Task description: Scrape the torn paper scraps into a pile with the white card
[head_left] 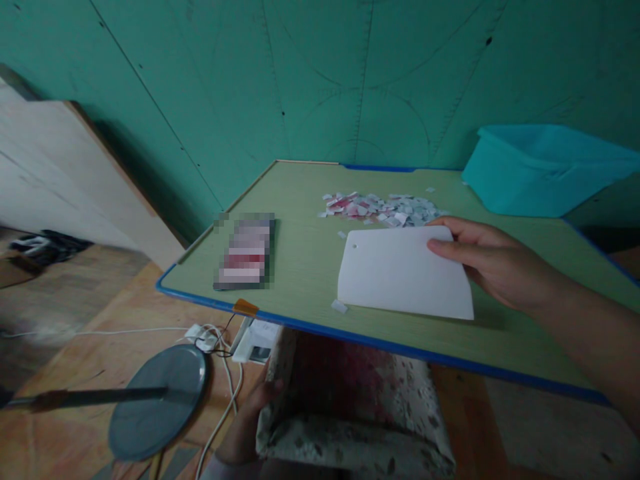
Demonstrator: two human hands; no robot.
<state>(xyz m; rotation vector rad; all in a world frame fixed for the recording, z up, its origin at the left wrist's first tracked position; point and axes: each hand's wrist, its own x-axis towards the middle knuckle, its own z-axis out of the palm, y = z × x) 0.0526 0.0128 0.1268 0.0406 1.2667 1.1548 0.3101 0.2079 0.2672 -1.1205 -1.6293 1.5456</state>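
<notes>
With the card [403, 273] taken as the clock's centre, the right hand [485, 257] gripped it from 2 o'clock. The thumb lay flat on the upper face, and the other fingers went behind the far edge, so the card was pinched between them, hardly parted. The card was over the desk [300, 283], its hole at 10 o'clock; whether its near edge touched the surface could not be told.

Handling it well seemed to call for a firm but not crushing pinch, since a hold at one corner might let so thin a sheet flex or twist; a level near edge and a loose wrist looked wise.

The left hand [254, 407] was at the box [360, 443], between 6 and 7 o'clock, below the desk's near edge. Its thumb rested on the box's 9 o'clock wall; its other fingers were hidden, so how tightly they closed could not be told. A steady, level box, close to that edge, looked like good practice.

The scraps [355, 205] lay heaped at 11 to 12 o'clock, beyond the card, with one stray [339, 307] just beside its 8 o'clock corner; the bin [530, 180] stood at 2 o'clock
</notes>
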